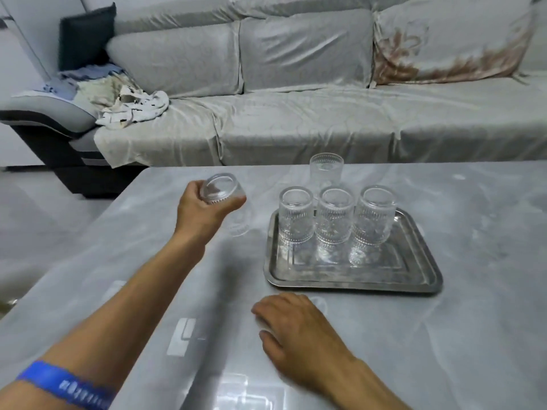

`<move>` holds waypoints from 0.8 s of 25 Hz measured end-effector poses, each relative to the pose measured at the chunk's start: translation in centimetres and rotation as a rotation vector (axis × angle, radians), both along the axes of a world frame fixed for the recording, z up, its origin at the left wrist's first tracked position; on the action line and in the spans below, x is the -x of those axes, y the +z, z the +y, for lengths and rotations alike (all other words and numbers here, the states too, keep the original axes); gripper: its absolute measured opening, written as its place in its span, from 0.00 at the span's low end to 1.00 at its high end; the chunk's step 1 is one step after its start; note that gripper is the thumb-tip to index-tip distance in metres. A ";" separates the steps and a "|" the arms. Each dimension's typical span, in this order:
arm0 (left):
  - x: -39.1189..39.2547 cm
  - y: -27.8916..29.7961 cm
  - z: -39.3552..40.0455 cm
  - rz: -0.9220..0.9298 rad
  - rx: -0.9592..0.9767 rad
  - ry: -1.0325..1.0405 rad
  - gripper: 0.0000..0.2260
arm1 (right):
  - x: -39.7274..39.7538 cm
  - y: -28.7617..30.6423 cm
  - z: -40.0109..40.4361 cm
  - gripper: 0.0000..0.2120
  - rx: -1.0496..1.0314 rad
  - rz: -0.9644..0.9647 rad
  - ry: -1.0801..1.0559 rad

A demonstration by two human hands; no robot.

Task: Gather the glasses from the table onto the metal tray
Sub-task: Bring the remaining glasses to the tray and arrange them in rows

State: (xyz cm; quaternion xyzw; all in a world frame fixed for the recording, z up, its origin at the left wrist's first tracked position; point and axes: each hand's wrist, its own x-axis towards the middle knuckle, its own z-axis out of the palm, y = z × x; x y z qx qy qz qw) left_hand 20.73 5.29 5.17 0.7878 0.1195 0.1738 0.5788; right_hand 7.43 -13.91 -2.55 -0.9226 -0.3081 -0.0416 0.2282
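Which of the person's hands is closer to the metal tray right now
The right hand. It rests on the table just in front of the metal tray's near rim. The left hand is off to the tray's left, holding a glass above the table.

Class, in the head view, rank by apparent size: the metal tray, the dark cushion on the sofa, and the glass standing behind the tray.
1. metal tray, largest.
2. dark cushion, though it lies far from the camera, so its true size is unsure.
3. glass behind the tray, smallest.
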 end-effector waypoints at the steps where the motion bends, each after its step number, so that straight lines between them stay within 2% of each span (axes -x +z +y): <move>1: 1.7 -0.2 -1.7 -0.012 0.010 -0.046 0.28 | -0.2 0.8 -0.6 0.14 -0.057 -0.001 -0.060; 4: 5.5 -1.4 -6.3 0.002 -0.013 -0.130 0.29 | -0.9 2.6 -4.3 0.15 -0.148 -0.075 -0.380; 7: 7.0 -2.8 -9.6 0.025 -0.110 -0.156 0.31 | -1.3 2.7 -8.6 0.23 -0.067 -0.001 -0.565; 9: 7.2 -3.7 -10.7 0.016 -0.192 -0.155 0.33 | -1.1 2.2 -10.1 0.27 -0.002 0.059 -0.549; 12: 6.4 -3.9 -11.6 0.040 -0.199 -0.138 0.35 | -0.7 1.6 -11.4 0.29 0.014 0.082 -0.521; 16: 5.7 -3.9 -11.8 0.107 -0.229 -0.146 0.35 | -0.5 1.3 -11.6 0.30 0.137 0.083 -0.454; 18: 5.9 -3.2 -11.4 0.158 -0.158 -0.195 0.36 | -0.9 1.9 -11.6 0.29 0.145 0.084 -0.451; 20: 6.2 -1.9 -10.6 0.190 0.096 -0.152 0.35 | -1.9 3.2 -11.4 0.25 0.001 0.099 -0.485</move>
